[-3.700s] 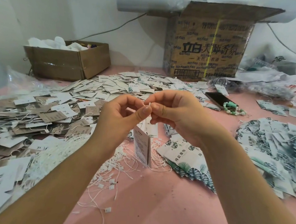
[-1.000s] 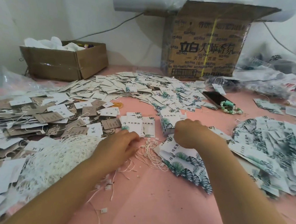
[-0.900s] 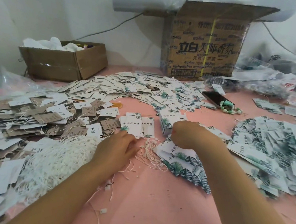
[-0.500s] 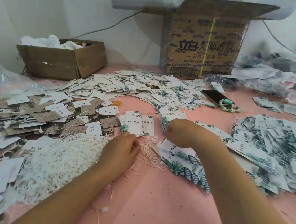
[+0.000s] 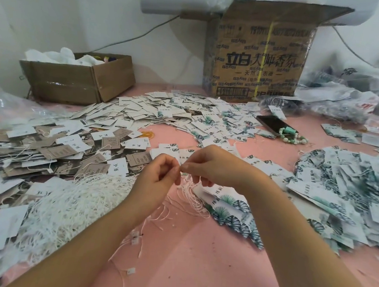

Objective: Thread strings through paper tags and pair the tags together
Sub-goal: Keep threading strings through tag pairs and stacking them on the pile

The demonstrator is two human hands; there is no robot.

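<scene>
My left hand (image 5: 157, 177) and my right hand (image 5: 212, 165) meet a little above the pink table (image 5: 194, 271), fingertips nearly touching. Both pinch a thin white string (image 5: 189, 190) that hangs in loops from the fingers down to the table. No tag shows in either hand. A big heap of white strings (image 5: 72, 199) lies at the left. White tags with green leaf print (image 5: 230, 212) lie fanned just under my right hand. Loose white and brown tags (image 5: 105, 140) cover the table beyond my hands.
A pile of leaf-print tags with strings (image 5: 350, 195) fills the right side. A phone (image 5: 273, 125) with a green bead bracelet (image 5: 292, 136) lies behind. A low cardboard box (image 5: 81, 79) and a tall printed carton (image 5: 259, 57) stand against the wall. Plastic bags (image 5: 350, 98) sit at back right.
Both hands were down on the table, left at the strings and right at the leaf tags. They have lifted and come together, now holding a string between them.
</scene>
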